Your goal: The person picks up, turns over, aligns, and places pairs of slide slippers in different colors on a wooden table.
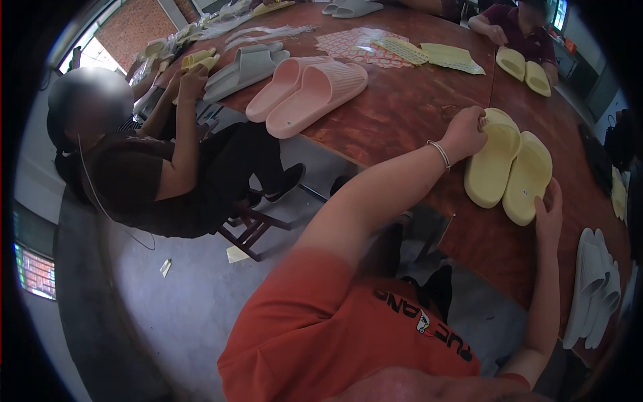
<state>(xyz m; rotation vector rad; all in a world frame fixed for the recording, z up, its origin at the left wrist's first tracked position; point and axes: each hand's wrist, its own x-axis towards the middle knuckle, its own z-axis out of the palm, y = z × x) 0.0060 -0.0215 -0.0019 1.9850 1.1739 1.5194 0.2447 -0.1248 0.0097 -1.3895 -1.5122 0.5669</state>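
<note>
Before me on the table lies a pair of pale yellow slippers, side by side: the left slipper and the right slipper, straps toward the far side. My left hand, with a bracelet on its wrist, is closed with bent fingers at the strap end of the left slipper; part of its fingertips is hidden. At the outer edge of the right slipper's heel, my right hand grips with thumb and fingers. The heels point toward me.
Pink slippers and grey slippers stand to the left along the table. White slippers lie at right. Patterned sheets lie at the back. A seated co-worker handles yellow slippers at left; another person sits opposite by yellow slippers.
</note>
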